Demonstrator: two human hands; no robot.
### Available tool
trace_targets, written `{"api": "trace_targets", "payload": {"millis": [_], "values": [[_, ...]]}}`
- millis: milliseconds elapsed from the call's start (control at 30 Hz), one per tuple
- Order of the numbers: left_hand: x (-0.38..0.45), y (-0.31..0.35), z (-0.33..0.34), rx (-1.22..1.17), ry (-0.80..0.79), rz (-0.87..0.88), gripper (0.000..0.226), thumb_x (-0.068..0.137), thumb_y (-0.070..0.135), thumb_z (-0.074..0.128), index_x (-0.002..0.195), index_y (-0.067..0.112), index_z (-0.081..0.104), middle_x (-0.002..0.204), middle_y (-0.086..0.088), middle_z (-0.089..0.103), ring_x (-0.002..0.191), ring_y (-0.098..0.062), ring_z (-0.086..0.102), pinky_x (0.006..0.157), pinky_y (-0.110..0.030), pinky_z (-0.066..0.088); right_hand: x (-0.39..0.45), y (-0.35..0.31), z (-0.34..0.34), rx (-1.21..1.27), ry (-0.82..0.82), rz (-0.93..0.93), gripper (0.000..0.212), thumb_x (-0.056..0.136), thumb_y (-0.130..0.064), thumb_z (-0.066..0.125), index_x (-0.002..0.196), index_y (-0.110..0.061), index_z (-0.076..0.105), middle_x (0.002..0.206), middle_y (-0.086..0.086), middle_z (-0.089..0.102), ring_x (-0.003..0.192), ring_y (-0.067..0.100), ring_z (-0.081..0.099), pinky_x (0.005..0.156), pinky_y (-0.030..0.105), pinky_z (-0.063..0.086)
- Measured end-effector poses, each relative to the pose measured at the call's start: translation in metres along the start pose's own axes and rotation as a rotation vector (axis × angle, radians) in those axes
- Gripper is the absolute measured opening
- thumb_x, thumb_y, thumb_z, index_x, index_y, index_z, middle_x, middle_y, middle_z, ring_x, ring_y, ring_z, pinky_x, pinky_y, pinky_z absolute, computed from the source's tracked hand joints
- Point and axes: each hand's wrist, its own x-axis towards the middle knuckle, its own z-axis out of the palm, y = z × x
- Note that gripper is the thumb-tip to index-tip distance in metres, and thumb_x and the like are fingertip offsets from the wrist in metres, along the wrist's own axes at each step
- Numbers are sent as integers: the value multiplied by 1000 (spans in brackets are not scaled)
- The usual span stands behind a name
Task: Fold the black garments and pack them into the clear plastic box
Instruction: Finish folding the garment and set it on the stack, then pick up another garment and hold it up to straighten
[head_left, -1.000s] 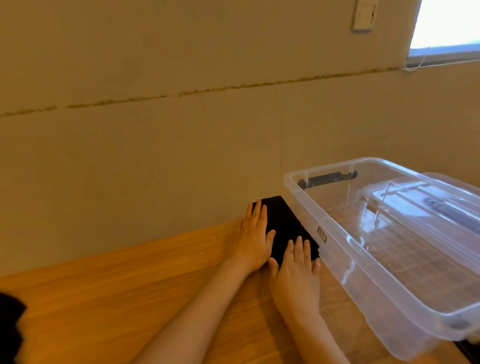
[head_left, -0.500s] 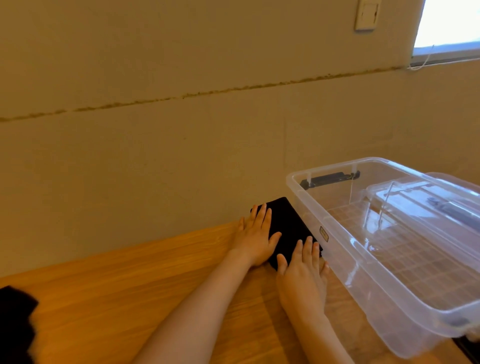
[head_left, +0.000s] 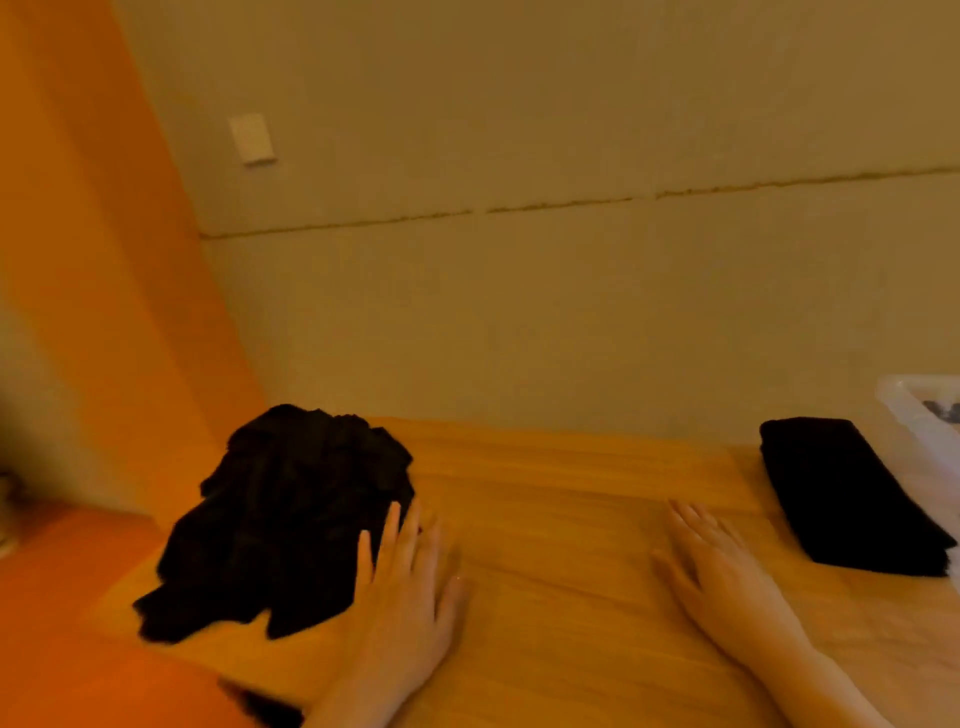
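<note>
Two black items lie on the tabletop: a crumpled heap of black garments toward the left end, and a folded black garment far over on the right, lying just beside the corner of the clear plastic box, of which only a sliver shows at the frame's edge. The folded piece is outside the box, not in it.

By my reading, one fold is done and set aside, and the person is turning to the heap for the next piece. That calls for picking a single garment off the pile, drawing it into the bare stretch of wood between the two hands and spreading it flat before any folding begins. The heap looks tangled, so separating one piece from the rest may take a little teasing.

The left hand lies flat with straight fingers, its fingertips touching the near right edge of the heap; it grips nothing. The right hand is also spread open, palm down on or just above the bare wood, well apart from both the heap and the folded piece, holding nothing. The picture is motion-blurred, so finer finger detail is hard to tell.
</note>
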Motion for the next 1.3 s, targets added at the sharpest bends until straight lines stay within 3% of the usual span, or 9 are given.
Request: {"api": "trace_targets", "payload": {"millis": [67, 167, 367, 467, 567, 867, 1000, 1200, 1300], "values": [[-13, -41, -2, 24, 69, -171, 76, 93, 60, 3, 138, 15, 45, 150, -8, 33, 140, -27, 18, 114, -46, 5, 2, -25, 6, 0, -58, -141, 87, 80, -75, 3, 149, -22, 3, 152, -14, -5, 139, 2, -7, 111, 20, -4], [-20, -79, -5, -58, 13, -331, 89, 82, 63, 0, 145, 10, 31, 154, -11, 23, 143, -29, 12, 112, -51, 13, 10, -71, 23, 163, -133, -296, 131, 41, -90, -25, 148, -26, 12, 142, -25, -2, 134, -5, -6, 107, 13, -4], [-15, -94, 6, -101, -27, -289, 130, 42, 76, -44, 151, 20, -1, 158, 3, -6, 145, -18, -13, 116, -39, -5, 31, -186, 43, 671, -193, -331, 81, 76, -71, 37, 143, -25, 32, 151, -8, 27, 136, 0, 22, 109, 17, 15], [-17, -96, 7, -246, 70, -301, 84, 84, 67, -10, 151, 20, 7, 158, 4, 1, 145, -13, -7, 116, -34, -4, 44, -230, 54, 800, -203, -297, 58, 89, -35, 58, 141, -21, 37, 147, -5, 35, 136, 6, 30, 107, 17, 22], [-18, -96, 9, -347, 136, -302, 54, 101, 39, 20, 150, 19, 13, 158, 5, 8, 144, -9, -3, 115, -28, -5, 57, -252, 69, 640, -195, -340, 63, 82, -37, 66, 138, -23, 42, 146, -8, 37, 136, 5, 29, 110, 22, 23], [-24, -103, 15, -440, 354, -171, 76, 79, 75, 30, 120, 20, 62, 115, 10, 56, 117, -7, 45, 113, -33, 13, 60, -241, 66, 979, -174, -187, 24, 81, -15, 69, 105, -12, 70, 98, -5, 68, 93, 4, 60, 81, 11, 42], [-26, -106, 9, -355, 437, -75, 49, 77, 61, 49, 91, 22, 74, 87, 19, 46, 85, -3, 41, 86, -43, 44, 54, -225, 39, 1085, -210, -222, 19, 86, -12, 63, 78, -28, 68, 70, -19, 67, 72, -7, 62, 69, 12, 48], [-11, -87, -56, -626, 426, -12, 9, 86, 25, 65, 80, 26, 72, 92, 29, 52, 93, 14, 44, 88, -21, 33, 52, -208, -23, 1159, -118, -270, 22, 93, -16, 53, 77, -15, 67, 71, -1, 65, 67, 9, 58, 63, 19, 44], [4, -72, -102, -811, 303, -25, 26, 93, 13, 54, 75, 28, 63, 81, 15, 63, 82, 12, 56, 72, -4, 39, 51, -201, -55, 1262, -152, -265, 26, 95, -17, 50, 74, -14, 64, 63, -3, 64, 61, 10, 59, 59, 20, 44]]}}
